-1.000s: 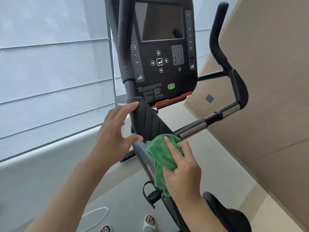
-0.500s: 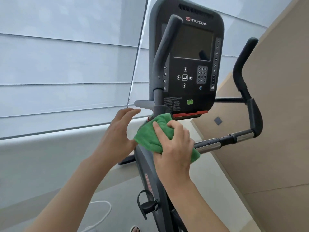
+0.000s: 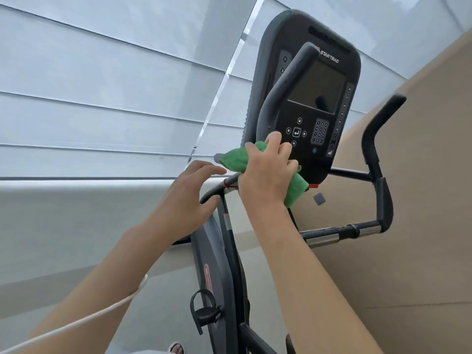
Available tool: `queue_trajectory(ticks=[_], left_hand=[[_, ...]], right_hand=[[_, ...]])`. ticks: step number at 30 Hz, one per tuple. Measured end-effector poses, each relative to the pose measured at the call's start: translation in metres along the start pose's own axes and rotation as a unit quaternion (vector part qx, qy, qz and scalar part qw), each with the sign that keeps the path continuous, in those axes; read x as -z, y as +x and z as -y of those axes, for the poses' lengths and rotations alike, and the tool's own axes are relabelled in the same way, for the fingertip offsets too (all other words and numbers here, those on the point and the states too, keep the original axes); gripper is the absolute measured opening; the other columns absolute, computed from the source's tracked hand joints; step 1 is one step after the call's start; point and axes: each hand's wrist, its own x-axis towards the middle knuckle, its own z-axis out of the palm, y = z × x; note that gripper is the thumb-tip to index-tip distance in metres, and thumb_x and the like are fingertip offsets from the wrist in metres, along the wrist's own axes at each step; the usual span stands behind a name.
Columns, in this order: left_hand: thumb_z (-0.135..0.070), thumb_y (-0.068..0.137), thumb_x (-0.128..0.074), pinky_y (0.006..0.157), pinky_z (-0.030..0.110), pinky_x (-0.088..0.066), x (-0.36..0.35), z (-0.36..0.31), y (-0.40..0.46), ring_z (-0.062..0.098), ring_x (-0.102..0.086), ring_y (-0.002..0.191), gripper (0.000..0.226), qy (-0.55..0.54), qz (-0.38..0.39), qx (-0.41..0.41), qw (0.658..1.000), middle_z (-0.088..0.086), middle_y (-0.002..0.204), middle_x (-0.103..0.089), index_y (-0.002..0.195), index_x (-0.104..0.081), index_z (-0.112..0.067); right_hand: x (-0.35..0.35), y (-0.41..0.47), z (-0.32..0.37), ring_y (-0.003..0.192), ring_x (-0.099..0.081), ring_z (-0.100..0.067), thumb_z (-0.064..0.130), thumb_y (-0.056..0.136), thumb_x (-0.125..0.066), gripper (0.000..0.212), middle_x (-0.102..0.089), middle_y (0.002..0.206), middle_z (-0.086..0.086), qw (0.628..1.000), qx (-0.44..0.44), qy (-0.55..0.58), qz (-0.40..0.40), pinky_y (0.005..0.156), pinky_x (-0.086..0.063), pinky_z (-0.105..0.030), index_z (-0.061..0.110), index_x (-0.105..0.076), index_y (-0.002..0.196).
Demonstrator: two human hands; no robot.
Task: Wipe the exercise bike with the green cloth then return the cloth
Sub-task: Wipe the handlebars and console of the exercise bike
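The exercise bike's black console (image 3: pixel 314 98) with a dark screen and keypad stands ahead, its left handlebar (image 3: pixel 283 93) curving up in front of it. My right hand (image 3: pixel 268 172) grips the green cloth (image 3: pixel 235 157) and presses it against the base of that left handlebar, at the console's lower left edge. Part of the cloth hangs out below my palm at the right. My left hand (image 3: pixel 189 198) hovers just left of the bike's stem with its fingers spread, holding nothing. The right handlebar (image 3: pixel 378 159) with chrome grip sections stands free at the right.
A window with pale blinds (image 3: pixel 102 98) and a light sill fills the left. A beige wall panel (image 3: pixel 421 226) runs close along the bike's right side. A pedal with strap (image 3: pixel 204 312) and the bike frame lie below. A white cable (image 3: pixel 76 325) crosses under my left arm.
My right hand has carried the cloth upward, from the stem cover below the console to the base of the left handlebar. The view has tilted up. My left hand stays beside the stem.
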Motion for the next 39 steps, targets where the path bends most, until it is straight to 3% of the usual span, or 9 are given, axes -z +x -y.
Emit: queue_trajectory(ticks=[4, 9, 14, 19, 26, 29, 33, 36, 39], left_hand=[[-0.007, 0.091, -0.069, 0.092, 0.030, -0.052, -0.004, 0.001, -0.004, 0.009, -0.057, 0.112, 0.050, -0.022, 0.021, -0.003, 1.000, -0.017, 0.130, -0.053, 0.135, -0.063, -0.031], [-0.008, 0.092, -0.067, 0.084, 0.026, -0.050, 0.007, 0.016, -0.006, 0.017, -0.061, 0.101, 0.046, -0.040, 0.021, 0.002, 0.999, -0.020, 0.124, -0.053, 0.131, -0.064, -0.033], [-0.010, 0.094, -0.067, 0.094, 0.036, -0.054, 0.028, 0.023, 0.002, 0.002, -0.057, 0.116, 0.042, -0.057, 0.001, 0.004, 0.998, -0.023, 0.125, -0.054, 0.128, -0.064, -0.036], [-0.006, 0.094, -0.066, 0.090, 0.034, -0.055, 0.039, 0.022, 0.004, 0.004, -0.059, 0.116, 0.041, -0.076, -0.011, -0.007, 0.997, -0.021, 0.122, -0.057, 0.124, -0.066, -0.034], [0.005, 0.093, -0.063, 0.088, 0.033, -0.055, 0.028, 0.010, 0.000, 0.010, -0.063, 0.114, 0.040, -0.093, -0.005, -0.036, 0.995, -0.015, 0.118, -0.063, 0.120, -0.071, -0.023], [0.006, 0.094, -0.063, 0.087, 0.032, -0.056, 0.020, -0.004, 0.004, 0.014, -0.064, 0.113, 0.039, -0.084, -0.007, -0.066, 0.994, -0.015, 0.116, -0.064, 0.118, -0.072, -0.023], [0.005, 0.094, -0.061, 0.086, 0.033, -0.056, 0.005, -0.021, 0.011, 0.016, -0.065, 0.115, 0.040, -0.053, 0.000, -0.105, 0.993, -0.016, 0.117, -0.065, 0.117, -0.071, -0.025], [-0.002, 0.093, -0.059, 0.088, 0.031, -0.055, -0.006, -0.029, 0.015, 0.017, -0.065, 0.117, 0.039, -0.019, 0.015, -0.128, 0.991, -0.017, 0.119, -0.066, 0.118, -0.071, -0.030], [-0.005, 0.094, -0.059, 0.089, 0.033, -0.057, -0.013, -0.037, 0.021, 0.018, -0.066, 0.117, 0.039, -0.001, 0.009, -0.127, 0.992, -0.016, 0.121, -0.067, 0.118, -0.069, -0.034]], right_hand=[[0.004, 0.006, 0.000, 0.107, -0.044, -0.029, 0.020, 0.082, -0.070, 0.032, -0.042, 0.134, -0.007, 0.999, 0.010, -0.019, 0.028, 0.077, -0.033, -0.040, 0.028, -0.069, 0.113], [0.011, -0.065, -0.031, 0.103, -0.047, -0.028, 0.017, 0.072, -0.078, 0.065, -0.048, 0.128, -0.007, 0.996, 0.043, 0.078, 0.016, 0.073, -0.043, -0.038, 0.029, -0.069, 0.135], [0.004, -0.104, -0.045, 0.105, -0.049, -0.027, 0.037, 0.070, -0.090, 0.068, -0.049, 0.128, -0.006, 0.992, 0.055, 0.112, 0.011, 0.072, -0.055, -0.043, 0.032, -0.071, 0.135], [-0.006, -0.057, -0.037, 0.092, -0.051, -0.027, 0.022, 0.074, -0.081, 0.039, -0.054, 0.112, -0.008, 0.990, 0.075, 0.110, -0.048, 0.056, -0.052, -0.037, 0.027, -0.080, 0.113], [-0.015, -0.021, -0.035, 0.092, -0.048, -0.020, 0.028, 0.084, -0.076, 0.029, -0.050, 0.110, -0.001, 0.981, 0.054, 0.175, -0.058, 0.059, -0.042, -0.028, 0.031, -0.080, 0.112], [-0.011, 0.015, -0.038, 0.095, -0.058, -0.023, 0.024, 0.089, -0.076, 0.031, -0.055, 0.112, -0.003, 0.950, -0.020, 0.304, -0.071, 0.072, -0.056, -0.042, 0.025, -0.080, 0.119], [-0.009, -0.004, -0.045, 0.118, -0.062, -0.025, 0.002, 0.089, -0.071, 0.053, -0.065, 0.132, -0.004, 0.924, -0.041, 0.375, -0.056, 0.100, -0.055, -0.046, 0.015, -0.068, 0.140], [-0.003, -0.043, -0.067, 0.141, -0.051, -0.017, -0.013, 0.089, -0.060, 0.068, -0.056, 0.151, -0.001, 0.893, -0.051, 0.447, -0.006, 0.120, -0.043, -0.037, 0.015, -0.057, 0.151], [0.002, -0.075, -0.091, 0.151, -0.039, -0.014, -0.019, 0.083, -0.057, 0.084, -0.043, 0.162, 0.004, 0.906, -0.020, 0.421, 0.047, 0.126, -0.026, -0.021, 0.020, -0.048, 0.158]])
